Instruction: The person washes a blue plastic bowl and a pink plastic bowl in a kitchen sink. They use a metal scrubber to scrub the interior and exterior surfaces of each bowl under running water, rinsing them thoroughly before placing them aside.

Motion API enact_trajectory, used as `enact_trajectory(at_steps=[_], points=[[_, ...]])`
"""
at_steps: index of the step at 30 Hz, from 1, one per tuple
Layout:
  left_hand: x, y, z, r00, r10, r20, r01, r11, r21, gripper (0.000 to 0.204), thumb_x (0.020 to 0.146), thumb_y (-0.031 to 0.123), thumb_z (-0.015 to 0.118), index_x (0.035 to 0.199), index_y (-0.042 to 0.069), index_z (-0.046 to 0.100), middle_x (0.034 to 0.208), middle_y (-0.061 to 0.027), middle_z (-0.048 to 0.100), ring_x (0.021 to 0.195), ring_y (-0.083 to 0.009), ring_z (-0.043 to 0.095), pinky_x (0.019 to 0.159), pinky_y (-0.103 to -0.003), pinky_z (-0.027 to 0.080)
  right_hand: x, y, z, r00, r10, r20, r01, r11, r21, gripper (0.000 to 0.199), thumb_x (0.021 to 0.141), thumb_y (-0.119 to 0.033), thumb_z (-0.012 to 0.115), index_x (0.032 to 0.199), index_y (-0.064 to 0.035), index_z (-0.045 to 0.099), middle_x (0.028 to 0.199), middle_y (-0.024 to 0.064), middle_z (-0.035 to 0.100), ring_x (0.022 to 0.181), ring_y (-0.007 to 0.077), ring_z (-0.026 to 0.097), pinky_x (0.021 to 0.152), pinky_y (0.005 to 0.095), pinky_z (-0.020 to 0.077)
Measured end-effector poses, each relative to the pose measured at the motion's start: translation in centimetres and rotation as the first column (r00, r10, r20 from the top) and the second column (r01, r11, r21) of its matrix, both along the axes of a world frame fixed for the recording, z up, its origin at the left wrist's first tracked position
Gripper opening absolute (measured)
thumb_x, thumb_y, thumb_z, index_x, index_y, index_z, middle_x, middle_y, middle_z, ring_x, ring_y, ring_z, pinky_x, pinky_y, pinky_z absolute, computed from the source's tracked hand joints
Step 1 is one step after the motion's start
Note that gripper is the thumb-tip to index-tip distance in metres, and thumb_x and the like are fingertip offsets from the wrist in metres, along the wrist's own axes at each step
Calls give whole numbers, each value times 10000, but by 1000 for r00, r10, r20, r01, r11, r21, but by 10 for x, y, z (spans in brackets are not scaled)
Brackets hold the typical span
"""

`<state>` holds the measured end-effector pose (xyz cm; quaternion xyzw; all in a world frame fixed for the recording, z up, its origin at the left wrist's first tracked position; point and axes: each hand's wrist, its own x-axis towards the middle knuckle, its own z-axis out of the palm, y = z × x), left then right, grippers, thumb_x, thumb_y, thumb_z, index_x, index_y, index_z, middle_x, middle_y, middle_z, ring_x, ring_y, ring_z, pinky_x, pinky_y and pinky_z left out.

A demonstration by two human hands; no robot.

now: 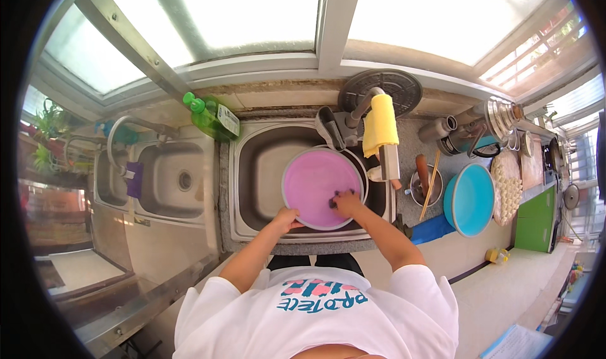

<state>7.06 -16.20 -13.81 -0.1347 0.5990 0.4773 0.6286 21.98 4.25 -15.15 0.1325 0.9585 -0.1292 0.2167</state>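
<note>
**Pink basin held in the sink, dark scrubber on its face**

Your right hand (346, 202) has its fingers curled down and closed over a small dark scrubbing pad (334, 201), which presses against the lower right part of the pink basin (319, 185). Your left hand (285, 219) grips the basin's grey rim at its lower left edge, fingers wrapped over the lip. Both forearms come up from the lower middle of the frame, out of the sleeves of your white shirt (315, 315).

The pink basin sits at the centre of the frame, inside the larger steel sink (252, 170), tilted so its round face shows toward you. Just above it, at the sink's back edge, a grey tap (353, 116) stands with a yellow cloth (379, 125) draped over it, and a round dark metal disc (394, 88) lies behind that.

At the upper left of the sink a green bottle (211, 116) lies on the ledge. Further left is a second, smaller sink (173, 179) with its own curved tap.

To the right of the centre, on the counter, a metal cup (424, 188) holds wooden utensils, and just beside it a blue bowl (470, 200) rests on its side. Near the right rim of the frame a round tray of small pale dumplings (507, 185) lies, with steel pots (499, 116) above it.
</note>
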Motion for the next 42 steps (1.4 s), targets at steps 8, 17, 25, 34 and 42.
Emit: enact_trajectory(at_steps=[8,17,25,34,42], points=[[5,-10,23,963,73,-258,-71,997,18,760,729,-70,474,1411,186,258,1239,-126,497,1001,-302,608,677,-459,599,-71,-86,-34,909,-68,-411,-174,834,-523,366,710,-30,588,1074,-73,581,1162,163,539,1121,371,472,977,445,387],[30,-28,-12,888,70,-454,-84,996,-11,732,768,-49,481,1424,151,227,1224,-166,501,968,-314,620,625,-421,607,-127,-30,-53,715,-634,-294,442,736,-512,339,780,-74,640,1099,-31,535,1076,176,553,1005,325,550,899,425,451],[32,-10,31,859,-5,-513,-71,989,-129,897,775,8,502,1503,210,18,1153,-234,576,1001,-304,634,644,-396,585,-142,-109,22,507,-862,1,411,241,-879,423,763,-207,724,1051,-20,477,887,99,556,809,189,543,712,322,465],[56,-29,7,709,-20,-705,-93,988,-122,888,786,23,495,1505,185,1,1117,-259,598,925,-333,655,644,-391,583,-179,12,-76,407,-888,-214,781,460,-422,456,766,-229,722,1063,34,498,1013,229,622,829,339,631,720,444,491],[51,-26,23,852,179,-492,-230,972,-45,889,806,-21,481,1505,230,-8,1240,-230,522,901,-316,652,624,-381,604,-115,-61,-77,526,-689,-499,701,683,-204,454,800,-285,694,1127,-40,495,1026,225,575,967,391,560,892,450,431]])
